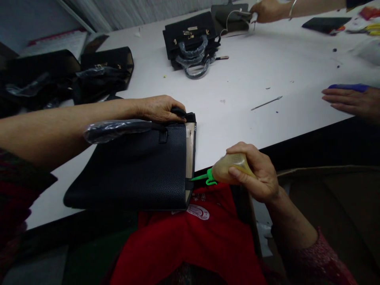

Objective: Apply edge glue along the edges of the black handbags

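A black handbag (133,174) lies on its side at the front edge of the white table, its opening turned to the right with a beige lining. My left hand (160,108) grips the bag's far upper edge, fingers closed over a black part there. One bag handle (118,130), wrapped in clear plastic, sticks out to the left below my left forearm. In my right hand (258,170) is a yellowish squeeze glue bottle (228,168), closed in my fingers. Its green nozzle tip meets the bag's open edge near the lower corner.
Several black handbags (103,67) stand at the left, and another black handbag (190,35) lies at the back. A thin pointed tool (266,103) rests on the white table (237,79). Co-workers' hands show at the back (268,10) and right edge (353,99). A red apron (184,241) covers my lap.
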Motion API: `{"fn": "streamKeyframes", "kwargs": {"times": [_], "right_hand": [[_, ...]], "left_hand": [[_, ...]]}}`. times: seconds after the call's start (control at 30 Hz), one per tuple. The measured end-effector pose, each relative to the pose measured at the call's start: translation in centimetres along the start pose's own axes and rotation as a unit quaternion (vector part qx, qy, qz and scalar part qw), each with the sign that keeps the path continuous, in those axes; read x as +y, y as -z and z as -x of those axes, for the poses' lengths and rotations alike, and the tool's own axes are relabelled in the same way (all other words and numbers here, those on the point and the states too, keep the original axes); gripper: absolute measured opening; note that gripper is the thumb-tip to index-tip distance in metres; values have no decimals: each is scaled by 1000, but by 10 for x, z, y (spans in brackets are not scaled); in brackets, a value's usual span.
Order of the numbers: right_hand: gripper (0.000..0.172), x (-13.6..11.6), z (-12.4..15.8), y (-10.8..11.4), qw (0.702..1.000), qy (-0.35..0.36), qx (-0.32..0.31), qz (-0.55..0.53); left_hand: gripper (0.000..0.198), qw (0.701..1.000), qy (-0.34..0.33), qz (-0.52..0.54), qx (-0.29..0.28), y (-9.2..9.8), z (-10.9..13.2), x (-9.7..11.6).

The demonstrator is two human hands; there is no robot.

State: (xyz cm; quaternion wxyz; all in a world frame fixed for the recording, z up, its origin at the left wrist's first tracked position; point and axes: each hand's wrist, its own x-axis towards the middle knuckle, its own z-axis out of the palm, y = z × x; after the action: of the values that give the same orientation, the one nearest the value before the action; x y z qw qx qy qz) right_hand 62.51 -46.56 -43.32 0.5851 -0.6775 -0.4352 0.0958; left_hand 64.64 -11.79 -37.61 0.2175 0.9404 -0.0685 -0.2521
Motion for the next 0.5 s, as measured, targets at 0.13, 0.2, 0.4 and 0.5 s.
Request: {"fn": "streamKeyframes", "kwargs": {"times": [0.13,0.2,0.4,0.5], "right_hand": [[23,-3,3,-4,998,-54,2,12],[23,-3,4,-6,999,-43,15,13],[25,-12,3,-3,999,-1,12,37],[23,-14,3,-1,998,-65,2,18]], "left_hand": [[48,1000,-7,-2,-1,0,0,0],[49,1000,-12,1,-1,-1,-1,-2],[49,1000,-11,-5,10,0,-1,-5],[47,1000,-10,-9,8,1,0,-4]]}}
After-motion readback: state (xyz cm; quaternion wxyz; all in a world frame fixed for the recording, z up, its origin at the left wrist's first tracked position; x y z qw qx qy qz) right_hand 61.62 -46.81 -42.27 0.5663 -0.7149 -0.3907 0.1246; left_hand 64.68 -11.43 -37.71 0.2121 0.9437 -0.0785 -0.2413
